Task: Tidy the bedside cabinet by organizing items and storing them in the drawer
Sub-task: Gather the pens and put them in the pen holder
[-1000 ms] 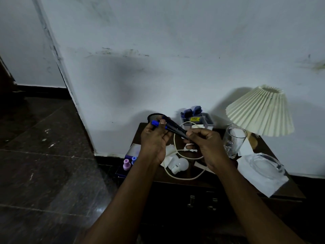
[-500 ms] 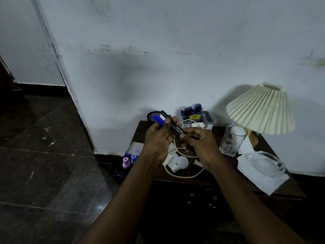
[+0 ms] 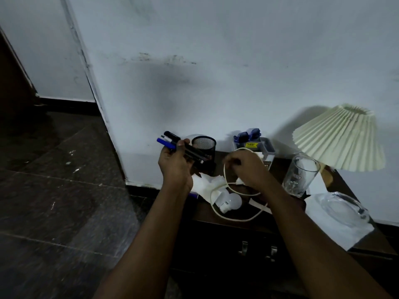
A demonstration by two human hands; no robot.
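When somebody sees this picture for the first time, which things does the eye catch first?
First, the left hand gripping a bundle of pens beside the black mesh cup. Next, the right hand at a looped white cable, and the pleated cream lampshade at the far right.

Background stuff on my feed: big pale wall [image 3: 237, 61] fills most of the view, with a dark smudgy patch [image 3: 172, 80] in the middle and a line of scuff marks [image 3: 166, 59] just above it. The wall's corner edge [image 3: 90, 83] runs down on the left, looks chipped. Past it there's dark skirting [image 3: 64, 102] along the base of the farther wall. Floor [image 3: 54, 190] is dark polished stone with a few white flecks [image 3: 71, 152]. Over on the right there's a lamp with a cream pleated shade [image 3: 339, 139], tilted a bit, on a wooden base [image 3: 327, 175], throwing a shadow [image 3: 302, 117] on the wall behind.
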